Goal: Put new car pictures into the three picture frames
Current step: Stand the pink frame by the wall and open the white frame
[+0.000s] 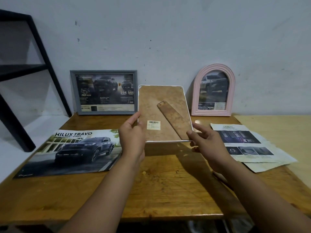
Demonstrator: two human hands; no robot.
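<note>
Head view: left hand (133,137) and right hand (206,140) grip white frame (161,105) above wooden table (168,190) by grey wall (168,31).

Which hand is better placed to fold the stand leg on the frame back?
Right. The right hand pinches the white frame where the stand leg ends; the left hand grips the far edge.

Matt mottled brown frame backing (161,105), glossy paper brochure (70,152), wooden table (168,190)
</note>
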